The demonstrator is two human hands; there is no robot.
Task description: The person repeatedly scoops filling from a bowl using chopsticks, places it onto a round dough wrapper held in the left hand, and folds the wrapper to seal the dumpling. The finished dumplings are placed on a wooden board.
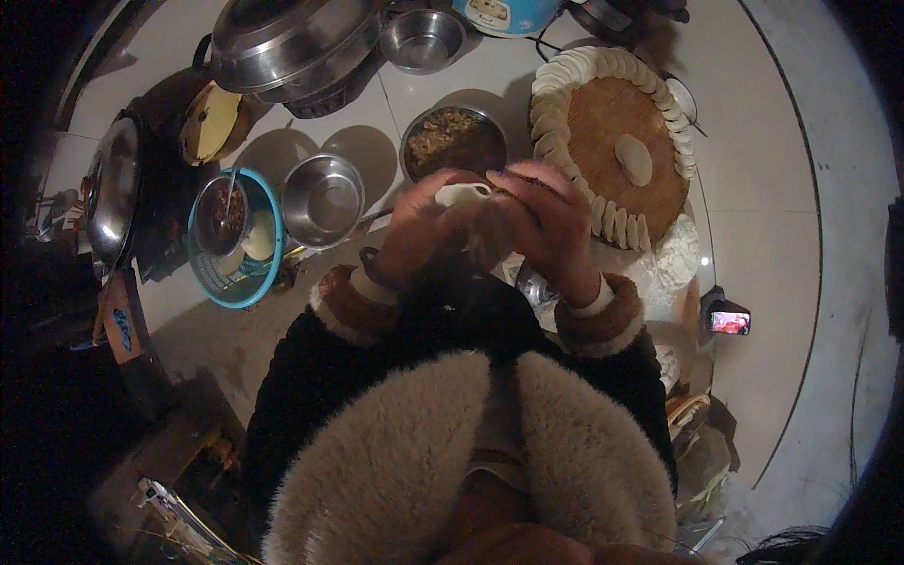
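Both hands meet in front of my chest around a folded white dough wrapper [462, 193]. My left hand [422, 229] cups it, and my right hand [552, 215] has its fingers at its right end; the lower fingers are blurred. Whatever lies inside the fold is hidden. Just beyond my hands stands a metal bowl of chopped filling [445, 138]. To the right, a round wooden board [600, 116] carries overlapping flat dough wrappers [558, 92] around its rim. A single wrapper [633, 160] lies on its middle.
Left of me are an unfilled metal bowl [323, 201] and a blue plastic basket [275, 265] holding a bowl with a spoon [220, 215]. A lidded metal pan [296, 42] and a blue appliance [505, 15] stand behind. Flour [678, 254] and a phone [731, 323] lie right.
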